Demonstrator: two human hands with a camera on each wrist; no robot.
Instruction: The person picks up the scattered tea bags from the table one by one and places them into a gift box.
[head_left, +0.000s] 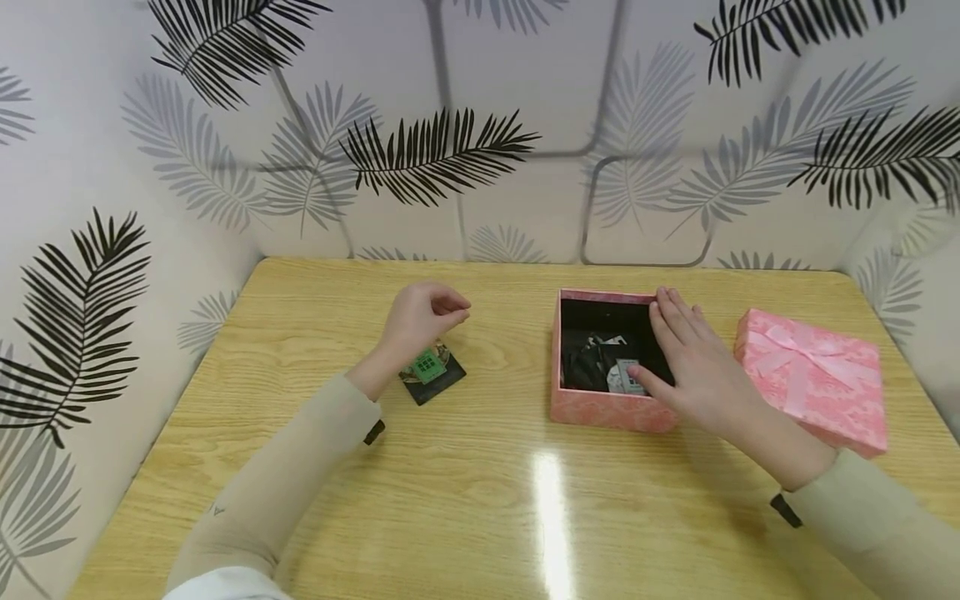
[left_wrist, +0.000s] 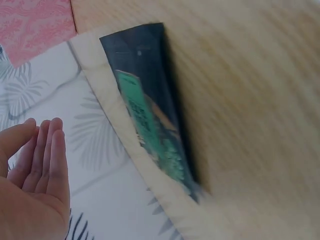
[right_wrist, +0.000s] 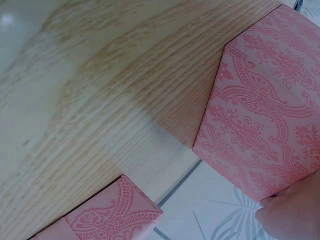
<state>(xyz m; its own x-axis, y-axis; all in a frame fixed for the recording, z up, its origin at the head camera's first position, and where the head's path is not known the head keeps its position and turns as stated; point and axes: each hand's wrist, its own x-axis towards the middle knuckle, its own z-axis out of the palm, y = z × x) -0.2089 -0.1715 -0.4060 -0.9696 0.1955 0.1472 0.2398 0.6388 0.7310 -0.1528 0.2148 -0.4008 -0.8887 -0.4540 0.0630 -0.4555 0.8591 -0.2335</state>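
Beige sleeves [head_left: 300,467] enter from the bottom edge of the wooden table [head_left: 480,500]. At about 10 o'clock from table centre, the left hand [head_left: 420,321] hovers with fingers loosely curled, holding nothing, just above a dark packet with a green label [head_left: 432,372] lying flat on the wood. At 2 o'clock, the right hand [head_left: 690,358] rests with straight fingers over the right wall of the open pink box [head_left: 600,408], its thumb touching a small grey item [head_left: 625,377] among black contents inside. Just beside it at 3 o'clock lies the pink lid with a bow [head_left: 813,375]. Both hands are well apart.
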